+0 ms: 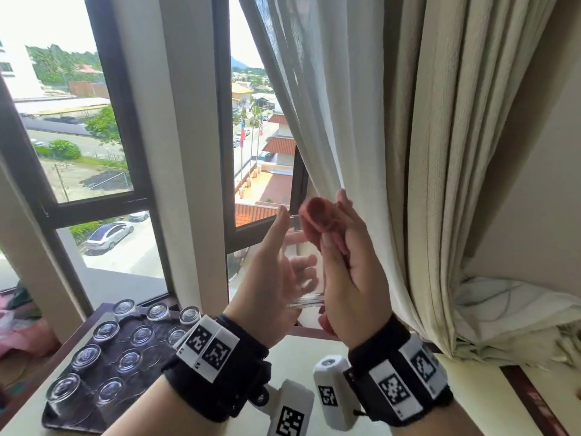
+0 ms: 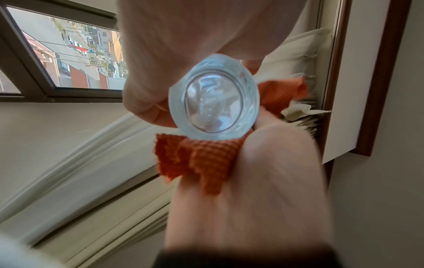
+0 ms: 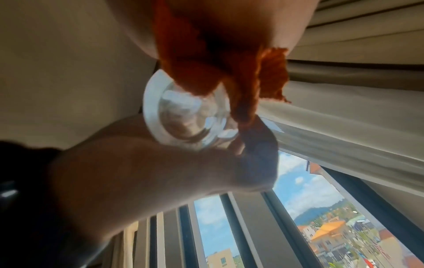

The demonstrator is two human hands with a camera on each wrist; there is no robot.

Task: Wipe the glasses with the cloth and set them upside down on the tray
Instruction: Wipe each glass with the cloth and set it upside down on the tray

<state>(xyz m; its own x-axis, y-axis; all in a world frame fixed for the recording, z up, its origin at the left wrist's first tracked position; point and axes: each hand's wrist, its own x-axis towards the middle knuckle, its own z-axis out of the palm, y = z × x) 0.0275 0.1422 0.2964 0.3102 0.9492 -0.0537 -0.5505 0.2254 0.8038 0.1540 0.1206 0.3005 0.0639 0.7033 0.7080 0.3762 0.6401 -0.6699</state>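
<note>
My left hand (image 1: 297, 240) grips a clear glass (image 1: 303, 278) from the left and holds it upright, base down, in front of the window. My right hand (image 1: 334, 221) holds the orange cloth (image 1: 314, 220) bunched against the glass's right side and over its rim. The left wrist view looks at the thick glass base (image 2: 213, 101), with the cloth (image 2: 201, 157) under it. In the right wrist view the cloth (image 3: 206, 68) hangs over the glass (image 3: 183, 116). On the dark tray (image 1: 52, 420) at the lower left, several glasses (image 1: 129, 360) stand upside down.
The tray sits on a pale table (image 1: 301, 360) with a wooden edge below the window. A cream curtain (image 1: 408, 152) hangs close behind my right hand. Pink fabric (image 1: 19, 335) lies at the far left.
</note>
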